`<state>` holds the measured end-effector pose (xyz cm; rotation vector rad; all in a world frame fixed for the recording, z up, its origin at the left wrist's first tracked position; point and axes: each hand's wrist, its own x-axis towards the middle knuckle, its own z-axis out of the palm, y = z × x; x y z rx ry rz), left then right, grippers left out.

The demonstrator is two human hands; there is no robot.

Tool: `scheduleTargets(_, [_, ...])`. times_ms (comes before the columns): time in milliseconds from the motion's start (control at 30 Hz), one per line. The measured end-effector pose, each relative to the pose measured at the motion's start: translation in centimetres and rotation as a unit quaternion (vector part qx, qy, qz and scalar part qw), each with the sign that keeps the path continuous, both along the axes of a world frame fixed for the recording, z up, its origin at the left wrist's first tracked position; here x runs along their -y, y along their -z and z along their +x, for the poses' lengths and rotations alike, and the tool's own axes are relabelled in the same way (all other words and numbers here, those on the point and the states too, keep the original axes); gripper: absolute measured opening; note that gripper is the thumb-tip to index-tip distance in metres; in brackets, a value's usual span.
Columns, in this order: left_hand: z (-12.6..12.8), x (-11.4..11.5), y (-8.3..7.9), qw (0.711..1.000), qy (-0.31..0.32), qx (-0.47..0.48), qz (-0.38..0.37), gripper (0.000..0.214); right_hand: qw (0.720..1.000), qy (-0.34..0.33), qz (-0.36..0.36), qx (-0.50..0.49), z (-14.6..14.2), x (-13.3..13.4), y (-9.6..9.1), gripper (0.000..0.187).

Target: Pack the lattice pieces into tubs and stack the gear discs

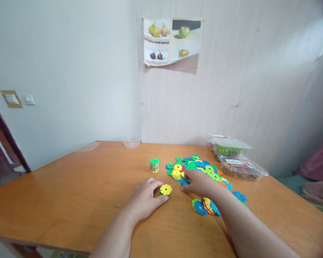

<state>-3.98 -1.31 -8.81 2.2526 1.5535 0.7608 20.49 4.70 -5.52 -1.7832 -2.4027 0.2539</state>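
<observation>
My left hand [146,197] curls round a short stack of flower-shaped notched plastic discs [165,190] standing on the table, with a yellow disc on top. Thumb and fingers touch its sides. Over the left edge of a loose pile of discs, my right hand [197,183] has its thumb and forefinger closing on a blue notched disc [185,182]; the fingers partly cover it. A taller stack of discs [154,166], green on top, stands upright behind my left hand. The loose discs [210,171] are blue, green, yellow, orange and red.
Two stacks of clear plastic boxes [243,168] with colourful contents stand at the back right. A clear bowl [131,142] and a flat clear lid [88,147] lie along the back edge of the wooden table [70,193]. More discs [206,206] lie beneath my right forearm.
</observation>
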Motion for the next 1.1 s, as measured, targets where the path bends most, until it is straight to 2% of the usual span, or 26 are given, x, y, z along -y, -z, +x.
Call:
scheduleTargets(133, [0.0,-0.1,0.0,1.000,0.002,-0.001,0.000,0.034,1.000,0.008,0.018,0.011,-0.3,0.2,0.0,0.015])
scheduleTargets(333, [0.1,0.0,-0.3,1.000,-0.004,-0.005,0.003,0.042,0.996,0.038,0.072,0.021,-0.4,0.4,-1.0,0.015])
scheduleTargets(400, [0.1,0.1,-0.3,1.000,-0.005,-0.005,0.001,0.042,0.994,0.054,0.092,-0.016,-0.5,0.5,-1.4,0.018])
scheduleTargets(467, [0.2,0.1,-0.4,1.000,-0.005,-0.006,0.000,0.040,0.990,0.048,0.086,-0.105,-0.9,0.6,-1.5,0.018])
scheduleTargets(533, [0.2,0.1,-0.3,1.000,-0.003,-0.007,0.001,0.039,0.972,0.027,0.017,-0.231,-1.5,0.8,-1.4,0.015])
scheduleTargets(633, [0.1,0.0,-0.2,1.000,-0.001,-0.008,0.006,0.038,0.912,-0.001,-0.130,-0.390,-2.8,1.5,-0.9,0.012])
scheduleTargets(700, [0.0,-0.1,0.0,1.000,-0.001,-0.008,0.010,0.038,0.881,-0.011,-0.186,-0.434,-3.7,1.9,-0.5,0.010])
scheduleTargets(767, [0.0,-0.2,0.2,1.000,-0.002,-0.007,0.013,0.040,0.868,-0.016,-0.220,-0.444,-4.4,2.1,0.0,0.009])
scheduleTargets(867, [0.0,-0.2,0.2,1.000,-0.005,-0.006,0.013,0.040,0.871,-0.020,-0.236,-0.431,-4.7,2.1,0.4,0.009])
scheduleTargets(1000, [0.2,-0.1,-0.2,1.000,-0.004,-0.005,0.002,0.039,0.908,-0.007,-0.200,-0.369,-4.5,1.9,0.5,0.020])
scheduleTargets(1100, [0.2,0.0,-0.4,1.000,0.000,0.000,-0.005,0.038,0.931,-0.005,-0.188,-0.314,-4.3,1.9,0.7,0.021])
